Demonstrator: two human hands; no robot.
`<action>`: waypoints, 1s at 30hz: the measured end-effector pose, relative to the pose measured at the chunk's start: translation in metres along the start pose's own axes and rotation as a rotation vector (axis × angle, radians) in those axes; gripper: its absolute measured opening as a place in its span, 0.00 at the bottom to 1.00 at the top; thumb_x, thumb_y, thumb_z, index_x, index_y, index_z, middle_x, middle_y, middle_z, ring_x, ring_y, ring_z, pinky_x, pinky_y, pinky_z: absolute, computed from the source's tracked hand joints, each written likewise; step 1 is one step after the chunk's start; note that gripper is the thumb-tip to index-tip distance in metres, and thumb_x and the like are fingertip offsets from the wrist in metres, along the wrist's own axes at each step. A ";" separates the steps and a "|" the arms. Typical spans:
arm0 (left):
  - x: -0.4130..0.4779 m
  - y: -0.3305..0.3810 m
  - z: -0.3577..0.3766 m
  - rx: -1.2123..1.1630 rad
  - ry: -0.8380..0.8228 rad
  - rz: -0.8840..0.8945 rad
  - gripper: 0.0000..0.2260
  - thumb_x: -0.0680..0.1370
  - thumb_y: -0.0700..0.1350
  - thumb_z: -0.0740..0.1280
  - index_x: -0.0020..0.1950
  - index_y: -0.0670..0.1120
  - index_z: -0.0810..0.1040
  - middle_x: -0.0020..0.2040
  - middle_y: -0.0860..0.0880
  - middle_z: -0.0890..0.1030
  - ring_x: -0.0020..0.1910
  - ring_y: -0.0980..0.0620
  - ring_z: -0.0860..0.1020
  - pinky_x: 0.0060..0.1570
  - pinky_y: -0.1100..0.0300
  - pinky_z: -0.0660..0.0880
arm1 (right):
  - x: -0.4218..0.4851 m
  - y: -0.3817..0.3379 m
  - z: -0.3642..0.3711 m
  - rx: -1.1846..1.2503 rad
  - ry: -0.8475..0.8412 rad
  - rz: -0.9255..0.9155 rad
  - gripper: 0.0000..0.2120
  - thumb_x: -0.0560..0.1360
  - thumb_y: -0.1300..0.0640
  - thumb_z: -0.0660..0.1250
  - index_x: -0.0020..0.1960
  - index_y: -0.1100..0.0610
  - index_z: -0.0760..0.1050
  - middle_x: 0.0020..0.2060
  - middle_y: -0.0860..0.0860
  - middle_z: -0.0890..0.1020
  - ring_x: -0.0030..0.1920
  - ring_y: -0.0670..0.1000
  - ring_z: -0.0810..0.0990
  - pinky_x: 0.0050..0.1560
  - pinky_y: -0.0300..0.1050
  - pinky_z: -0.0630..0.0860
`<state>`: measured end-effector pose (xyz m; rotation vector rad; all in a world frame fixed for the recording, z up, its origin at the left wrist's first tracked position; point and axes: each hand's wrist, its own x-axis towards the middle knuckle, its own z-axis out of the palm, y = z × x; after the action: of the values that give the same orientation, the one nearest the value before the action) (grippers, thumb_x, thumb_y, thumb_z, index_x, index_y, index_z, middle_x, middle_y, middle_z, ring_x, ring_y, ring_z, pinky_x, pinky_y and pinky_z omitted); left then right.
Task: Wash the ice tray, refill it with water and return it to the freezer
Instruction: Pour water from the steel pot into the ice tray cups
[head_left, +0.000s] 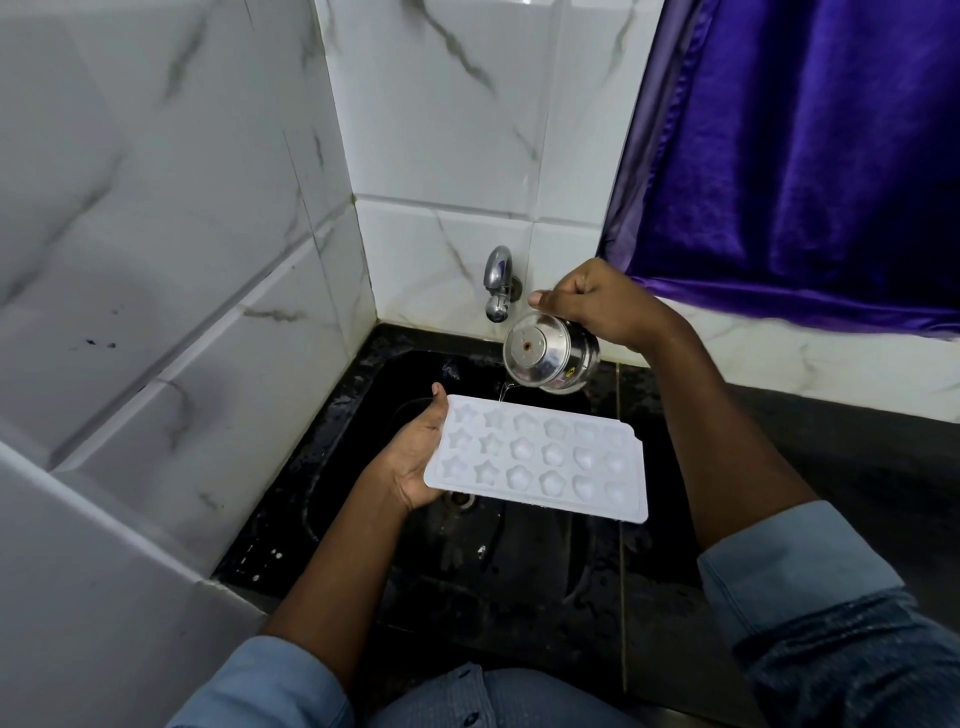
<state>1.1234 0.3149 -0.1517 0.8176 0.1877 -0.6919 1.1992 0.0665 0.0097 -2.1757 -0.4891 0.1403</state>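
White ice tray (540, 457) is held moulds-up over the black sink (467, 561). It is gripped at its left end by the left hand (415, 457), with the thumb on the rim. A steel cup (550, 361) is held tilted in the curled fingers of the right hand (597, 304). A thin water stream (503, 392) is seen at the tray's far edge.

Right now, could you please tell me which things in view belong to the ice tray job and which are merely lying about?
Part of the job:
ice tray, held by the left hand
steel pot, tilted in the right hand, trickling water onto the tray
sink below

Just there:
tap
purple curtain
wall tiles
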 end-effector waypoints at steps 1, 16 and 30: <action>0.000 0.000 0.000 0.000 0.000 0.001 0.40 0.81 0.72 0.54 0.78 0.42 0.74 0.75 0.37 0.77 0.75 0.36 0.75 0.76 0.35 0.67 | 0.000 0.000 0.000 0.002 -0.001 0.002 0.31 0.80 0.46 0.72 0.35 0.71 0.70 0.29 0.58 0.69 0.30 0.54 0.67 0.38 0.48 0.67; 0.001 0.002 -0.002 0.008 0.017 -0.008 0.40 0.81 0.72 0.54 0.77 0.41 0.75 0.75 0.37 0.77 0.74 0.36 0.75 0.77 0.35 0.65 | 0.003 0.001 -0.001 0.016 0.000 0.007 0.31 0.78 0.42 0.73 0.35 0.70 0.72 0.28 0.58 0.71 0.29 0.53 0.68 0.39 0.49 0.69; 0.000 -0.003 0.005 0.011 0.042 -0.013 0.39 0.82 0.72 0.52 0.71 0.40 0.79 0.71 0.36 0.80 0.66 0.36 0.82 0.69 0.36 0.73 | 0.005 -0.015 0.016 0.051 0.014 0.024 0.27 0.81 0.50 0.72 0.28 0.56 0.67 0.23 0.47 0.67 0.26 0.47 0.65 0.32 0.40 0.65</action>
<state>1.1210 0.3095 -0.1501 0.8424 0.2274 -0.6891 1.1954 0.0882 0.0122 -2.1318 -0.4467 0.1491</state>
